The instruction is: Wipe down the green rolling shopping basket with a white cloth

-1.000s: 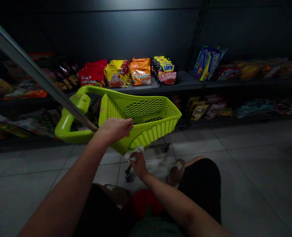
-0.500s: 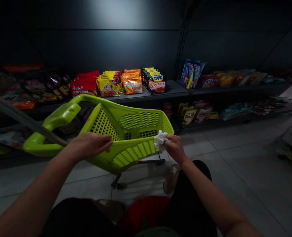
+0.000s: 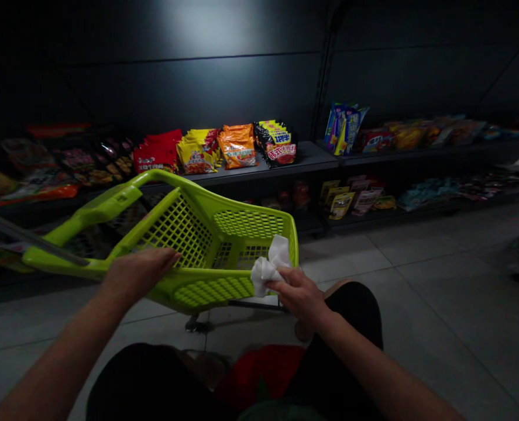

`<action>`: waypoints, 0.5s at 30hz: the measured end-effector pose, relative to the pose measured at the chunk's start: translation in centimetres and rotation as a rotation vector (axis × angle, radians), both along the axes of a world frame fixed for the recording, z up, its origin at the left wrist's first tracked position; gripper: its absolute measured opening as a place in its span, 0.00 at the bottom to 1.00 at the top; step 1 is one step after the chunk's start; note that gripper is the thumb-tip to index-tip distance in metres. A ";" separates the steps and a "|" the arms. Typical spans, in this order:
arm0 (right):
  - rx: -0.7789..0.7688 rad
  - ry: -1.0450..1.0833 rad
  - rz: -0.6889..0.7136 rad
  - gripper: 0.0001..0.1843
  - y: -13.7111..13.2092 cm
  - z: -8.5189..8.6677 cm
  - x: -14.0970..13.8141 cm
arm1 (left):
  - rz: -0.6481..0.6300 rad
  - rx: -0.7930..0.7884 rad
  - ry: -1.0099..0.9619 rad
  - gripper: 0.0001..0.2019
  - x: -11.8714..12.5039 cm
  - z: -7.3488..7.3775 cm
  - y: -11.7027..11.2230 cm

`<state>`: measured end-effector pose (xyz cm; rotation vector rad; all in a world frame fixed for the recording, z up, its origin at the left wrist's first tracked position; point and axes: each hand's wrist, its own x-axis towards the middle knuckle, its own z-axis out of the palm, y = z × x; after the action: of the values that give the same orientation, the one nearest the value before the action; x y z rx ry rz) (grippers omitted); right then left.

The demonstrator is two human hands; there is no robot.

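Observation:
A lime-green plastic shopping cart [image 3: 206, 234] stands on the tiled floor in front of me, its basket looking bare inside. My left hand [image 3: 136, 272] grips the near rim of the basket, fingers curled over it. My right hand [image 3: 298, 295] is closed on a crumpled white cloth [image 3: 268, 269] and holds it against the basket's near right corner. The cart's green handle [image 3: 88, 210] juts to the left, and a wheel [image 3: 192, 323] shows under the basket. My knees in dark shorts are at the bottom of the view.
Low dark shelves [image 3: 303, 158] run along the back wall, stocked with rows of red, yellow and orange snack packets [image 3: 206, 149] and blue bags [image 3: 344, 120]. A lower shelf holds more packets [image 3: 356, 196]. A grey metal bar [image 3: 17, 234] crosses at far left. Grey tiles stretch to the right.
The right hand with the cloth has risen from beneath the basket to its near right corner. The basket has tilted and turned, and my left hand stayed on the rim.

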<state>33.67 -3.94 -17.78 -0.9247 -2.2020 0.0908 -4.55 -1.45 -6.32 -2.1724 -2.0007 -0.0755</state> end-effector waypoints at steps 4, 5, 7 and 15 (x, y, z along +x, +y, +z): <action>-0.087 -0.245 0.223 0.22 -0.5 2.8 -0.2 | -0.294 -0.011 -0.010 0.21 7.2 -3.1 -2.1; -0.124 -0.298 0.259 0.23 -0.4 3.8 -0.3 | -0.310 0.001 -0.017 0.21 8.4 -3.8 -2.3; -0.196 -0.391 0.317 0.26 0.0 5.7 -0.5 | -0.323 0.054 -0.041 0.22 9.5 -5.0 -2.1; -0.433 -0.228 0.232 0.25 9.7 6.7 2.5 | -0.303 0.140 -0.081 0.24 5.9 -6.2 -2.0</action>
<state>36.16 5.74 -11.03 -0.9379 -2.5511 0.6193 1.38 -3.45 -12.56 -2.3939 -1.6319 -0.3398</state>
